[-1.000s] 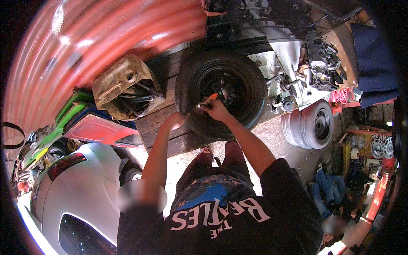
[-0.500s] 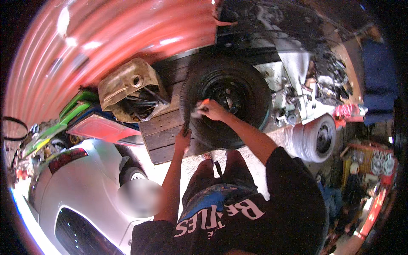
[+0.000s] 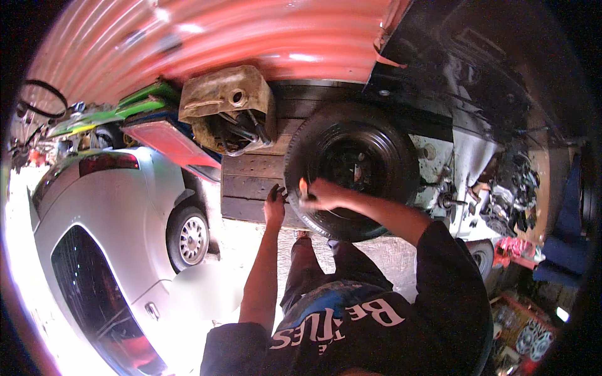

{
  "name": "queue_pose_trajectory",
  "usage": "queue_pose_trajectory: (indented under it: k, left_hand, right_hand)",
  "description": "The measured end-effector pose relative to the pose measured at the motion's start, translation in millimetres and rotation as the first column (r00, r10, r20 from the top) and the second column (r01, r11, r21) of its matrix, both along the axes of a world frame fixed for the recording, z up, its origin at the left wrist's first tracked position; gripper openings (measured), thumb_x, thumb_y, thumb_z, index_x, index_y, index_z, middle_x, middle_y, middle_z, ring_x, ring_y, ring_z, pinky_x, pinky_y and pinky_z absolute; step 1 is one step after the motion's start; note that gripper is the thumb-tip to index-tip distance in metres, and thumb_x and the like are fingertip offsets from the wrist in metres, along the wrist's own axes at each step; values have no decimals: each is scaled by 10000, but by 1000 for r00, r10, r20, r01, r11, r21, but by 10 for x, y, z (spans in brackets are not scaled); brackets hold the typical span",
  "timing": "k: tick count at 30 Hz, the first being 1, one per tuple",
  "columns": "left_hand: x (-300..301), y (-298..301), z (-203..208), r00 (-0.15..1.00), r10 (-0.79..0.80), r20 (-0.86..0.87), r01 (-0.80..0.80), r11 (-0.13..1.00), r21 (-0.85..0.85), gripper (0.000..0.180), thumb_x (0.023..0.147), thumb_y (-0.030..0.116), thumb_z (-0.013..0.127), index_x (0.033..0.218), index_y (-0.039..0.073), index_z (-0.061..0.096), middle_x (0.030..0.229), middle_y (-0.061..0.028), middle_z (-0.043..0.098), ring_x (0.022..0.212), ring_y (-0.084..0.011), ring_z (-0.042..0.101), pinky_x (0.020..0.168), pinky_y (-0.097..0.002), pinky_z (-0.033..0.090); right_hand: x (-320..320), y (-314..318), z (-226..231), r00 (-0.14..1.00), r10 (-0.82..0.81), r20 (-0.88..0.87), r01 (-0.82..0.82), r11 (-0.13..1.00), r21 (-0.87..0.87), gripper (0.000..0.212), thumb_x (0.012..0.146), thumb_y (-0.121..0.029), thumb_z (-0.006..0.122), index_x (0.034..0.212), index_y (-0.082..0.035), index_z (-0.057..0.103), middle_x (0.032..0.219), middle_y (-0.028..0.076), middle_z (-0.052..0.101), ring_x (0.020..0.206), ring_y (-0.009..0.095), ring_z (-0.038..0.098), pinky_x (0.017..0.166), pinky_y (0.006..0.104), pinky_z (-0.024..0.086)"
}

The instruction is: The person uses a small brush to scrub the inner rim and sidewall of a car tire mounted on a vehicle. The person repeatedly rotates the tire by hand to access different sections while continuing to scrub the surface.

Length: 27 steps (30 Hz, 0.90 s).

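Note:
A black car tyre (image 3: 307, 150) mounted on a dark wheel lies flat on a bench of wooden planks (image 3: 248, 187). My right hand (image 3: 325, 193) is over the tyre's near-left sidewall, closed around a small tool with an orange end (image 3: 303, 187). Motion blurs the tool, so its kind does not show. By the tyre's left edge, above the planks, my left hand (image 3: 274, 205) has its darkened fingers partly spread, with nothing visible in them.
A worn brown plastic container (image 3: 219, 88) holding dark parts stands left of the tyre. A silver car (image 3: 119, 194) is at the left. Metal parts (image 3: 508, 194) crowd the right, with another wheel (image 3: 481, 257) below them. Red corrugated sheet (image 3: 251, 37) rises behind.
The view has shifted, moving the bench and tyre rightward in the picture. My right hand has moved along the sidewall toward me with the tool. My left hand has come off the tyre's edge.

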<state>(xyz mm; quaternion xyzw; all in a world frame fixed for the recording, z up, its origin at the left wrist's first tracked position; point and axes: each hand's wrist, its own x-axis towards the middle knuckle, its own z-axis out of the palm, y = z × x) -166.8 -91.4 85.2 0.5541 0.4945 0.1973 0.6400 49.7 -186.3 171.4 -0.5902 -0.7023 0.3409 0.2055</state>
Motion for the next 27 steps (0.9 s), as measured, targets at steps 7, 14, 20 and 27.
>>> queue_pose_trajectory:
  k: [7,14,20,27]
  left_hand:
    - [-50,-507,75,999,-19,-35,17,998,-64,477,999,175,447,1447,25,382,1307,-116,607,1066,-223,651,813,-304,518]
    - [-277,-628,178,983,127,130,-66,915,-399,630,1024,472,342,1510,77,276,1424,-138,500,1155,-283,594,910,-370,489]
    - [-373,-609,215,949,228,220,-76,838,-540,911,902,775,201,1534,119,237,1477,-138,446,1324,-345,448,1110,-488,314]
    - [-305,-613,373,993,54,103,-9,920,-391,833,946,722,222,1519,122,294,1471,-113,462,1331,-305,456,1117,-470,302]
  right_hand:
    - [835,1105,-40,858,-504,105,382,760,526,196,861,-261,651,840,-66,658,809,184,662,761,372,645,676,477,514]
    - [-397,19,-219,999,22,-43,-4,930,369,125,836,-202,559,849,-130,660,739,166,635,704,328,637,633,447,510]
    - [-112,-258,-151,968,-123,-218,153,980,126,224,877,-287,648,935,-70,648,836,173,670,850,375,661,748,435,528]
    - [1644,919,-116,500,-841,207,636,519,571,186,877,-220,642,997,-78,642,917,166,658,866,358,640,756,453,513]
